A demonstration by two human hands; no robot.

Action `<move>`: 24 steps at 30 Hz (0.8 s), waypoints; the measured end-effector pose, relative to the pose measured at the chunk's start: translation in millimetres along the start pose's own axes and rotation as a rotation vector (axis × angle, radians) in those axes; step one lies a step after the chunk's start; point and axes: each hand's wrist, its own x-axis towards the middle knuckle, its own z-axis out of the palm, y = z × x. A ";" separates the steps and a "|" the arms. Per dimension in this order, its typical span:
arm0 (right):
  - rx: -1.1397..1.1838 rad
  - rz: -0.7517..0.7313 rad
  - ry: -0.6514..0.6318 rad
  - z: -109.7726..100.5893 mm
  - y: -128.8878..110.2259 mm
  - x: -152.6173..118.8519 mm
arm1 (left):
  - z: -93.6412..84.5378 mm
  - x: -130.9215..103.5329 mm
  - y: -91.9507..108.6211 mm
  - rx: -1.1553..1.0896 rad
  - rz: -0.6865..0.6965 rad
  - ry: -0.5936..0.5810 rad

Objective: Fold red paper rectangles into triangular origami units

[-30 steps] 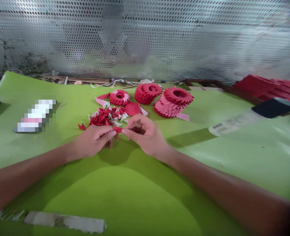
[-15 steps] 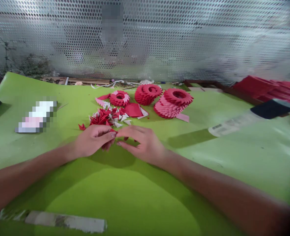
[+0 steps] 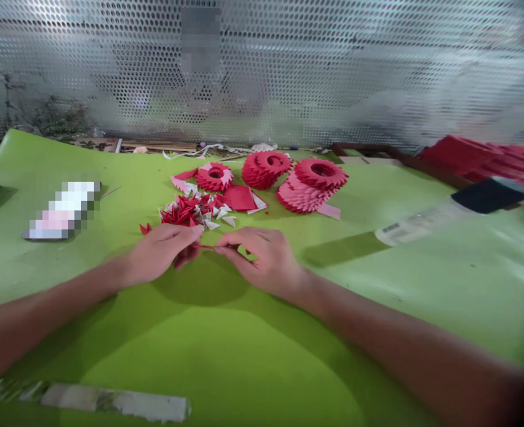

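Observation:
A thin red paper piece (image 3: 207, 247) is stretched between my two hands above the green table. My left hand (image 3: 157, 252) pinches its left end, and my right hand (image 3: 262, 255) pinches its right end between thumb and finger. Just beyond my left hand lies a pile of folded red and white paper pieces (image 3: 184, 210). Flat red paper squares (image 3: 239, 198) rest beside that pile. Behind are a small red and pink paper ring (image 3: 214, 177), a red ring stack (image 3: 266, 169) and a taller red and pink stack (image 3: 310, 184).
A blurred-out flat object (image 3: 64, 210) lies at the left. On the right is a clear tube with a dark end (image 3: 488, 194), with red paper stacks (image 3: 470, 157) behind it. A taped strip (image 3: 115, 400) is at the near edge; perforated metal stands behind.
My hands have moved slightly apart, and the red paper piece between them now shows edge-on as a thin line. My right thumb and finger have closed on its end.

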 end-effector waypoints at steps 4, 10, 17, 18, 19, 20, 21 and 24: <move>0.019 0.074 -0.046 -0.1 0.4 -1.5 | -2.2 -0.2 3.2 0.200 0.211 0.196; 0.057 0.076 -0.023 -0.5 -0.5 -1.4 | 2.0 -2.3 1.1 0.441 0.373 0.172; 0.071 0.091 -0.103 1.9 3.4 -2.3 | 2.6 -3.6 0.3 0.523 0.392 0.263; 0.067 0.098 -0.106 1.9 3.6 -2.2 | 2.3 -3.5 0.7 0.525 0.383 0.264; 0.070 0.109 -0.109 1.7 3.5 -2.0 | 2.1 -3.4 0.9 0.523 0.373 0.261; 0.082 0.128 -0.118 1.3 3.0 -1.4 | 2.0 -3.3 0.8 0.523 0.366 0.252; 0.105 0.157 -0.131 0.7 2.2 -0.5 | 2.0 -3.2 0.6 0.531 0.368 0.244; 0.239 0.312 -0.211 -1.3 -0.7 3.2 | 2.7 -3.3 -1.4 0.620 0.412 0.240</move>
